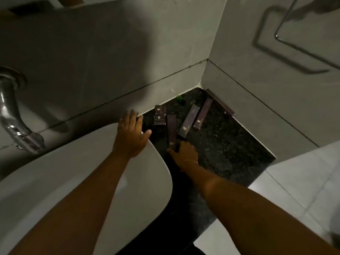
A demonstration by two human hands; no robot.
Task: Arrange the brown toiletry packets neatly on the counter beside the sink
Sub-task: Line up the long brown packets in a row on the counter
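My hands at the packets on the dark counter [220, 148].

My right hand [185, 153] touches the near end of one long packet [171, 131]; I cannot tell if it grips. My left hand [131, 133] lies spread on the sink [73, 172] rim. The gold logos are too small to read.

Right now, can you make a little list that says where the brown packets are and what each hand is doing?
place: dark speckled counter in a wall corner, right of the white sink
long packets: three lying flat, nearest, middle, far; not parallel
fourth long packet: leaning along the right wall
small packets: two, one behind the other, by the back wall
left hand: open, resting on the sink rim
right hand: fingertips on the nearest long packet's near end
green item: small, in the corner, too small to identify
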